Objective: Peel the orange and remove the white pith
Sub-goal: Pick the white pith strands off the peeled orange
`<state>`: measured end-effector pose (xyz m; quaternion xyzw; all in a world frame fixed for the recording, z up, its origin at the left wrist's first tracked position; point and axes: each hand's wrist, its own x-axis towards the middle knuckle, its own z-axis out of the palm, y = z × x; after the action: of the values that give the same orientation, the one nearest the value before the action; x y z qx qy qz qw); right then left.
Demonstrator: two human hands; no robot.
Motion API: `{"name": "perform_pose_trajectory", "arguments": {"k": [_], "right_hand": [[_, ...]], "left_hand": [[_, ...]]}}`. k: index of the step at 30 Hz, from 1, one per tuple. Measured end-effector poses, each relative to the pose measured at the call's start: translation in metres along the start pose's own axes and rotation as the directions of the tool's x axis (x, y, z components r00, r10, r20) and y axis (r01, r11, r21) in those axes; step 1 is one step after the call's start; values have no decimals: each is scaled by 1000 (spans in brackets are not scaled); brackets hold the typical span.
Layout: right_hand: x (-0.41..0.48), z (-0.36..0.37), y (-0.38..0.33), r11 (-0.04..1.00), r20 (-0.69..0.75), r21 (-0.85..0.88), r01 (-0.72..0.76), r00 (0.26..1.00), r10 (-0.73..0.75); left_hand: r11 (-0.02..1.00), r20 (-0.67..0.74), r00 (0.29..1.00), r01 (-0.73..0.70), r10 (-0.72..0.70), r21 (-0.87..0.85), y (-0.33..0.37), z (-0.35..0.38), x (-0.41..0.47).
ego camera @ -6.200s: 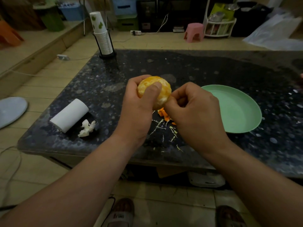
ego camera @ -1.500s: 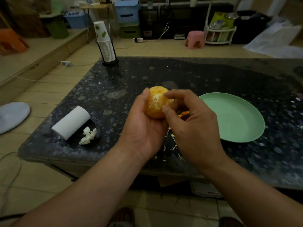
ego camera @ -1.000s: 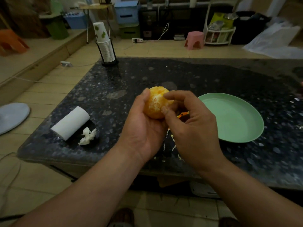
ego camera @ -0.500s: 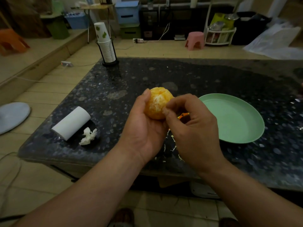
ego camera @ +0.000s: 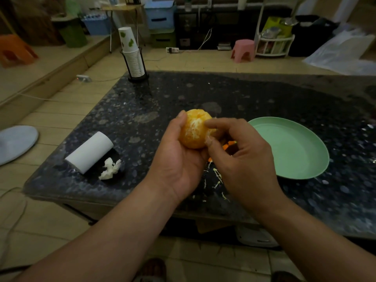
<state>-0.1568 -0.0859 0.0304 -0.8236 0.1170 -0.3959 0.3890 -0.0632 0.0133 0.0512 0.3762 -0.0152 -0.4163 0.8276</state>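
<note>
My left hand [ego camera: 177, 159] cups a peeled orange [ego camera: 194, 132] from below and from the left, above the dark stone table [ego camera: 154, 102]. White pith streaks run across the side of the orange that faces me. My right hand [ego camera: 240, 157] is at the orange's right side, with its forefinger on the top and its thumb tip against the lower right of the fruit. Bits of orange peel [ego camera: 226, 146] lie on the table beneath my right hand, partly hidden. Thin strands of pith [ego camera: 215, 176] are scattered below them near the table's front edge.
A light green plate [ego camera: 293, 155] lies to the right of my hands. A white paper roll [ego camera: 89, 152] and a crumpled tissue [ego camera: 110, 168] lie at the left. A stack of paper cups in a black holder [ego camera: 132, 58] stands at the table's far left corner.
The orange has turned a little in my left hand. My right forefinger and thumb have shifted along its right side. Earlier, my right hand was pulling at the fruit from lower right.
</note>
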Motion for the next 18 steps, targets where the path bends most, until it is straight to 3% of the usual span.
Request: {"name": "perform_pose_trajectory", "arguments": {"k": [7, 18], "right_hand": [[2, -3, 2, 997, 7, 43, -67, 998, 67], [5, -6, 3, 982, 12, -187, 31, 999, -30]], "left_hand": [[998, -8, 1000, 22, -22, -60, 1, -4, 5], [996, -20, 998, -62, 63, 58, -1, -2, 4]]}}
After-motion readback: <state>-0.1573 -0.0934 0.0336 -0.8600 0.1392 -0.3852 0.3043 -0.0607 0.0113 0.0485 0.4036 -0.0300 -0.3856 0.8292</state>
